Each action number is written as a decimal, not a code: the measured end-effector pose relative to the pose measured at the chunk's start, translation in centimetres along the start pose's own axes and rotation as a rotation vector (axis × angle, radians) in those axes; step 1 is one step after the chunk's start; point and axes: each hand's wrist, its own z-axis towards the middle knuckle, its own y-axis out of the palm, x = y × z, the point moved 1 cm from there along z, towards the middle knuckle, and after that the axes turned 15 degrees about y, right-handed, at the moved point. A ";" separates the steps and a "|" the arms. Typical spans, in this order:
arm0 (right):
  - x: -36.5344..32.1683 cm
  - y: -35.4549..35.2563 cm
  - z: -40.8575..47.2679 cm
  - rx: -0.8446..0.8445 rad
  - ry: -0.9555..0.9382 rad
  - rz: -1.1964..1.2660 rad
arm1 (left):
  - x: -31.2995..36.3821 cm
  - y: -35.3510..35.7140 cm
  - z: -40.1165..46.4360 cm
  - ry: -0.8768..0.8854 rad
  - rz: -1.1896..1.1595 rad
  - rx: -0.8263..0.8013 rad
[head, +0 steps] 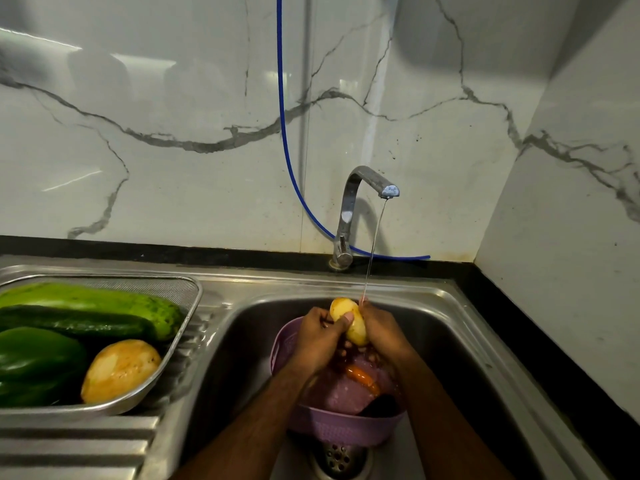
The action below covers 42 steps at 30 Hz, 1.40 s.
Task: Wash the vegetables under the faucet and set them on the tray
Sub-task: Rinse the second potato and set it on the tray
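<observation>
Purple colander [332, 431] fills the basin; the tray [180, 344] is crowded with vegetables.
</observation>
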 end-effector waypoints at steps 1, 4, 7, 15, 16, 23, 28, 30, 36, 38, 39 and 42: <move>-0.1 -0.1 -0.2 0.009 -0.048 0.007 | -0.1 0.0 0.0 -0.005 0.002 -0.002; -0.4 -0.1 -0.7 -0.022 -0.125 0.018 | -0.1 -0.3 0.0 -0.023 -0.004 0.027; -0.5 0.1 -1.0 -0.205 -0.074 0.105 | -0.1 -0.9 0.2 -0.022 -0.009 0.066; 0.9 -0.5 -1.7 0.015 -0.223 -0.172 | 0.9 -1.7 -1.0 0.033 0.201 -0.078; 1.3 -0.5 -1.6 0.052 -0.206 -0.184 | 0.7 -1.8 -1.4 0.069 0.270 -0.120; 1.3 0.0 -3.7 0.200 -0.219 -0.308 | 3.8 -4.4 -2.6 0.242 0.701 -0.189; -0.4 1.5 -6.5 0.222 -0.332 -0.304 | 9.7 -8.3 -2.4 0.334 0.815 -0.159; -1.1 2.6 -7.6 0.198 -0.356 -0.310 | 12.4 -10.2 -2.6 0.386 0.784 -0.123; -5.1 6.8 -11.3 0.128 -0.506 -0.279 | 18.0 -16.4 -3.2 0.449 0.733 -0.056; -7.4 8.9 -12.8 0.110 -0.551 -0.273 | 19.0 -18.9 -3.7 0.459 0.765 -0.014; -8.5 10.2 -13.4 0.106 -0.574 -0.284 | 19.4 -20.3 -4.1 0.454 0.780 0.008; -11.0 13.6 -15.1 0.073 -0.604 -0.350 | 20.2 -23.9 -4.8 0.455 0.835 0.068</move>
